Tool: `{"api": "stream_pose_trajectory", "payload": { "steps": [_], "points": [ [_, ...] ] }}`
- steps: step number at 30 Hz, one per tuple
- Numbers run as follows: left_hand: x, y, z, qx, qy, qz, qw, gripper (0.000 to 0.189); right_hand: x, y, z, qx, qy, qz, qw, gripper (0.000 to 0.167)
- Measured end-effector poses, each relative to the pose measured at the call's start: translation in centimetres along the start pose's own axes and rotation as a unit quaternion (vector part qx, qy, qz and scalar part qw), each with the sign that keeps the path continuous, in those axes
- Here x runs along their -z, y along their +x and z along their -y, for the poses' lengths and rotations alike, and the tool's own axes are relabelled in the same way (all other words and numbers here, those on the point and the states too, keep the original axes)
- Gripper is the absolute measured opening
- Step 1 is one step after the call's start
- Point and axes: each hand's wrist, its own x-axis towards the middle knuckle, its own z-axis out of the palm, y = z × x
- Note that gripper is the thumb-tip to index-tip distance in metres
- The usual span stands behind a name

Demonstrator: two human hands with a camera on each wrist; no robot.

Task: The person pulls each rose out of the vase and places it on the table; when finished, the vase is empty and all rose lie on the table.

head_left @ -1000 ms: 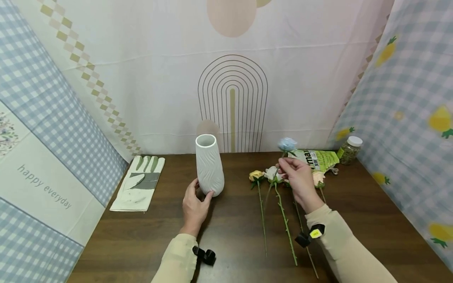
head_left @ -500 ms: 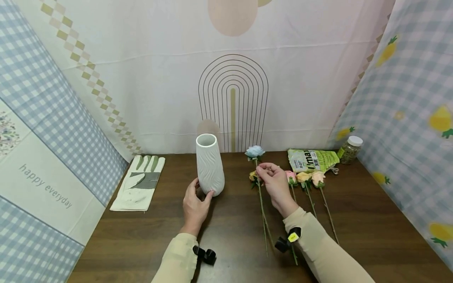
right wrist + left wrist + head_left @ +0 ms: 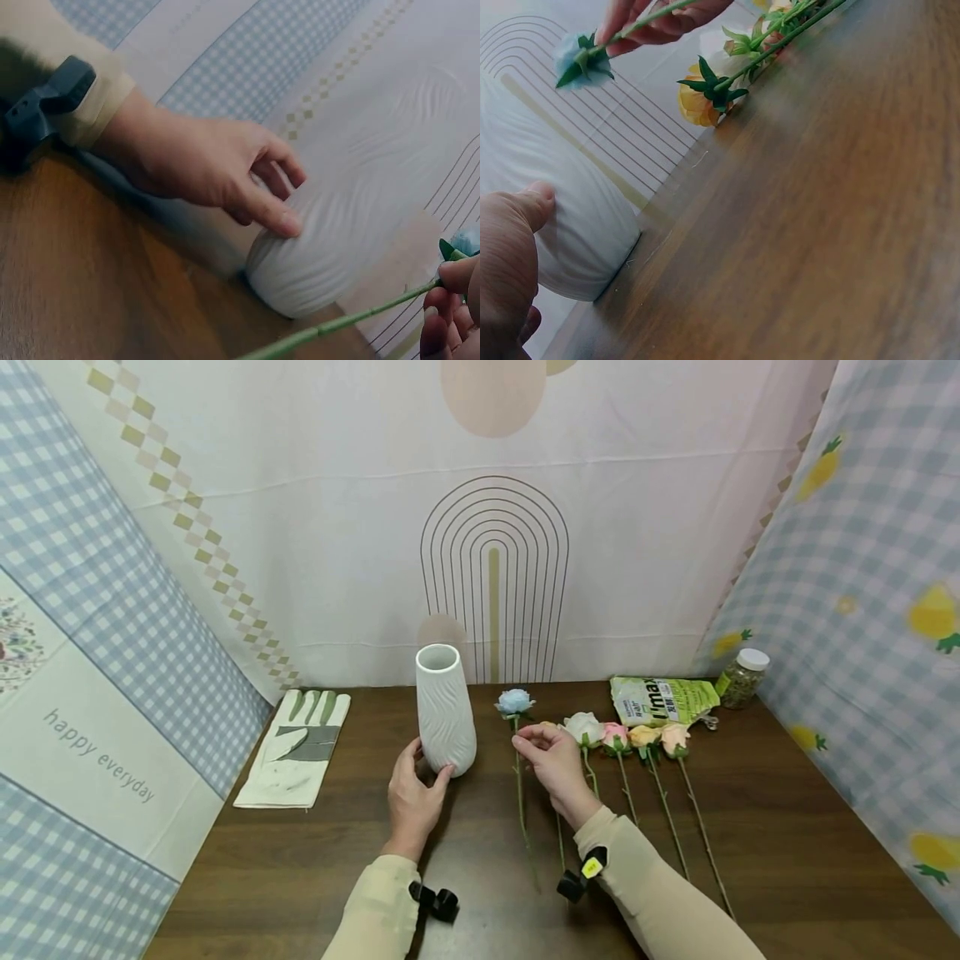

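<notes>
A tall white vase (image 3: 446, 718) with a wavy relief stands upright on the table. My left hand (image 3: 414, 797) grips it low down, thumb on the near side, as the left wrist view also shows on the vase (image 3: 585, 232). To the right of the vase, my right hand (image 3: 555, 768) pinches the stem of a blue flower (image 3: 514, 702) just below its bloom. The blossom is up, and its long green stem (image 3: 337, 324) hangs down toward me. In the left wrist view the blue flower (image 3: 583, 64) is held above the table.
Right of my right hand lie a white rose (image 3: 583, 728), a pink rose (image 3: 615, 737) and several yellowish ones. Behind them are a green packet (image 3: 663, 700) and a lidded jar (image 3: 742, 678). A work glove (image 3: 294, 750) lies at the left.
My right hand has carried the blue flower left, from over the other roses toward the vase, and slightly lower. My left hand has stayed on the vase.
</notes>
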Motion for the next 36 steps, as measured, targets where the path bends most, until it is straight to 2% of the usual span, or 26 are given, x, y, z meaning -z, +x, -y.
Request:
{"api": "stream_pose_trajectory", "payload": {
  "steps": [13,16,24,33,36],
  "points": [
    [0.0,0.0,0.1,0.005,0.002,0.001,1.0000,0.064,-0.2,0.8,-2.3,0.026,-0.081,0.019,0.9962,0.018],
    [0.0,0.0,0.1,0.002,0.000,0.001,1.0000,0.064,-0.2,1.0,-2.9,0.026,-0.116,0.022,0.9927,0.017],
    [0.1,0.0,0.0,0.020,0.002,0.016,0.9997,0.064,-0.3,1.2,-3.9,0.025,-0.193,0.025,0.9806,0.012],
    [0.1,-0.1,0.0,0.017,0.002,0.012,0.9998,0.063,-0.4,1.0,-3.9,-0.014,-0.227,0.045,0.9728,0.009],
    [0.1,-0.1,0.0,0.015,0.001,0.010,0.9998,0.063,-0.4,1.0,-4.0,-0.025,-0.224,0.047,0.9732,0.009]
  ]
}}
